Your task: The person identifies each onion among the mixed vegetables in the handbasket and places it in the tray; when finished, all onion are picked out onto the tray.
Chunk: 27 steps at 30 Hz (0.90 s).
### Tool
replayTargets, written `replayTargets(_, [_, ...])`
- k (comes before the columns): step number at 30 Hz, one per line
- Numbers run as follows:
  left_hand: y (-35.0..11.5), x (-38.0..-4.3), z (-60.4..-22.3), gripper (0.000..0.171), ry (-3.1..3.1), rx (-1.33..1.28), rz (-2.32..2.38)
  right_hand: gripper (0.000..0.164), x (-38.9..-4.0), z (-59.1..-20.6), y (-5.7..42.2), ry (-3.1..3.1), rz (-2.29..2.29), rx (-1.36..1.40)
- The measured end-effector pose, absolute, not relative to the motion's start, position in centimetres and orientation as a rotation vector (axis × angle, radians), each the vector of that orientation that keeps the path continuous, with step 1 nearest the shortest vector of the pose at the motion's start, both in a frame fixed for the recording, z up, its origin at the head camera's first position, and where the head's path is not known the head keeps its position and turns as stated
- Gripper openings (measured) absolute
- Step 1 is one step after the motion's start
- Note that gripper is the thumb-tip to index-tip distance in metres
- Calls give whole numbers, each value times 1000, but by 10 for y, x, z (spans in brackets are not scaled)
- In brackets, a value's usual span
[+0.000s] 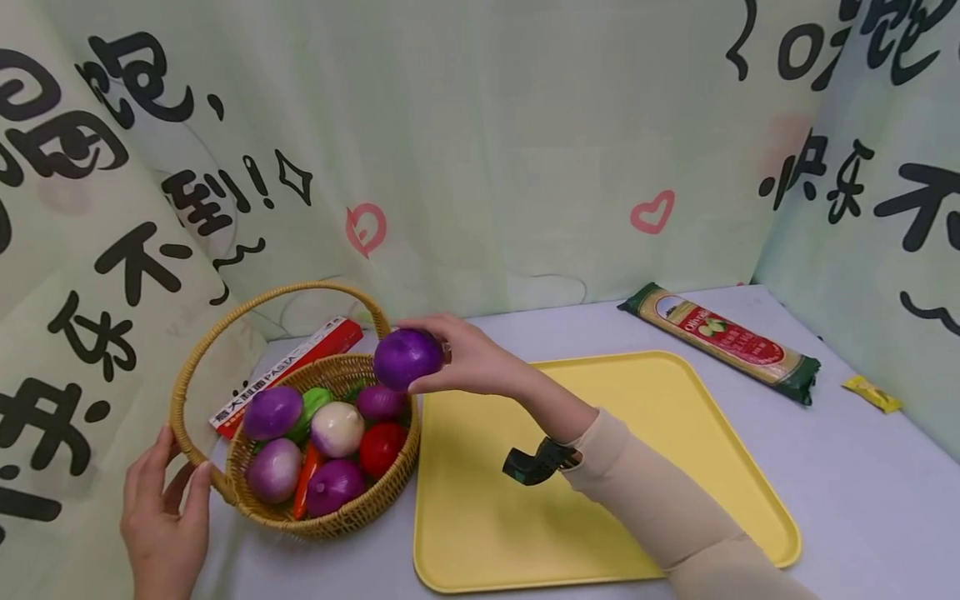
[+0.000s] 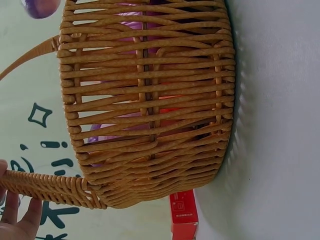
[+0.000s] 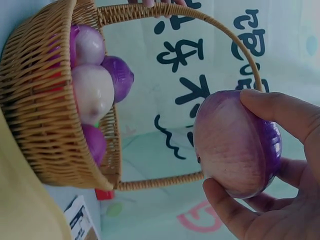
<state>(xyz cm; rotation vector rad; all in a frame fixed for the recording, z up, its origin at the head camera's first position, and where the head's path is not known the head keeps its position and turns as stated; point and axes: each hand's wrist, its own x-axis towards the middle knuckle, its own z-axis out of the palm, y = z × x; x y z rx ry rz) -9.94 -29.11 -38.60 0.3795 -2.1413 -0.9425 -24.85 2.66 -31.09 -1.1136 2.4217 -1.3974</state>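
Observation:
In the head view my right hand (image 1: 476,357) holds a purple onion (image 1: 407,359) above the right rim of a wicker basket (image 1: 352,521). Up close in the right wrist view, thumb and fingers grip the onion (image 3: 235,145) round its sides. My left hand (image 1: 167,512) holds the basket's handle (image 1: 197,358) low on its left side; the left wrist view shows only some fingers (image 2: 31,215) by the handle. Inside the basket lie several purple onions (image 1: 336,487), a whitish onion (image 1: 337,429), a red tomato-like vegetable (image 1: 382,448), a green vegetable (image 1: 313,403) and an orange-red one (image 1: 307,479).
A yellow tray (image 1: 600,533) lies right of the basket, under my right forearm. Behind the basket sits a red and white pasta box (image 1: 330,340). Farther right are a long green-ended packet (image 1: 720,337) and a small yellow packet (image 1: 872,393). Printed curtains (image 1: 510,167) surround the table.

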Motion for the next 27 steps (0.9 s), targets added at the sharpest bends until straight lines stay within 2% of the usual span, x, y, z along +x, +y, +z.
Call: replayTargets(27, [-290, -100, -385, 67, -2154, 394, -930, 73, -269, -343, 74, 2471, -1530, -878])
